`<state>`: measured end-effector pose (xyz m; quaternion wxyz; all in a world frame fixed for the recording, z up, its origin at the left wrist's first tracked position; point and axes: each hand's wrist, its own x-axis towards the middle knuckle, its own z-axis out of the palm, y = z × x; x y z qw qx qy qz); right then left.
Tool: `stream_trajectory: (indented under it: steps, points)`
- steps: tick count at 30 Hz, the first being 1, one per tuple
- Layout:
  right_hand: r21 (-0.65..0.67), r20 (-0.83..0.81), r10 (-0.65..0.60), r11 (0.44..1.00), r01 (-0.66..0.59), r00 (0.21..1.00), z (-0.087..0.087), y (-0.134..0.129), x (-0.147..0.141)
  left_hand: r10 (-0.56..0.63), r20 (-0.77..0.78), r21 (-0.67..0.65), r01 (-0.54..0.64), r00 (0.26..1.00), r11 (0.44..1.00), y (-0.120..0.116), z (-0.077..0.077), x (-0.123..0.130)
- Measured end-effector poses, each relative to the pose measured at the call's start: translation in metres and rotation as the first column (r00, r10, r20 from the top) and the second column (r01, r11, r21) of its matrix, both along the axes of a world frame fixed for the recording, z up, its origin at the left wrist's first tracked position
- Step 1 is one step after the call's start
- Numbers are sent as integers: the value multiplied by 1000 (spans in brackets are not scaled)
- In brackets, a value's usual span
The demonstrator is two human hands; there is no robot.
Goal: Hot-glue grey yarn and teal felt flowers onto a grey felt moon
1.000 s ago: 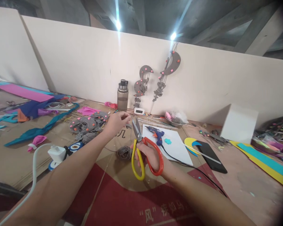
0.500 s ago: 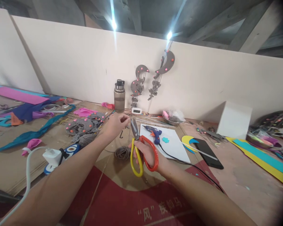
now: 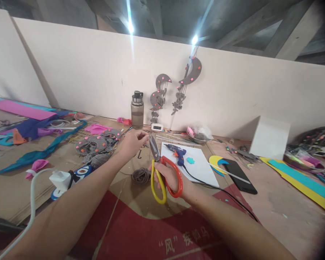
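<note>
My right hand point(image 3: 166, 176) grips a pair of scissors point(image 3: 155, 150) with one yellow and one red handle loop, the blades pointing up and away from me. Just left of the blade tips, my left hand point(image 3: 134, 142) is pinched closed; what sits between its fingertips is too small to make out. A coil of grey cord point(image 3: 141, 176) lies on the cardboard below, beside the scissors. Right of the blades, a blue glue gun point(image 3: 180, 154) rests on white paper point(image 3: 202, 169) with a teal flower-shaped cutout point(image 3: 190, 160).
A water bottle point(image 3: 137, 112) and a small digital clock point(image 3: 157, 127) stand by the white partition. Grey moon pieces point(image 3: 90, 144) with dots lie at left, near a power strip point(image 3: 82, 172). A black phone point(image 3: 239, 177) lies at right. Grey moon hangings point(image 3: 193, 72) hang behind.
The scissor blades have come closer together near my left fingertips. My left hand stays pinched in nearly the same place.
</note>
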<state>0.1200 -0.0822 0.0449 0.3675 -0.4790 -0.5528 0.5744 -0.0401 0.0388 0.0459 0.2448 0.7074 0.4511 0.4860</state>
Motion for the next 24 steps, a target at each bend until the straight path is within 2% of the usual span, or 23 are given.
stream_trajectory:
  steps: [13,24]
  points:
    - [11,-11,-12,1000,12,1000,-10,7,0,-33,-39,16,33,999,999,-1,-3,2]
    - [10,22,-52,999,52,998,-6,5,-2,-50,-51,12,51,997,999,4,-8,2]
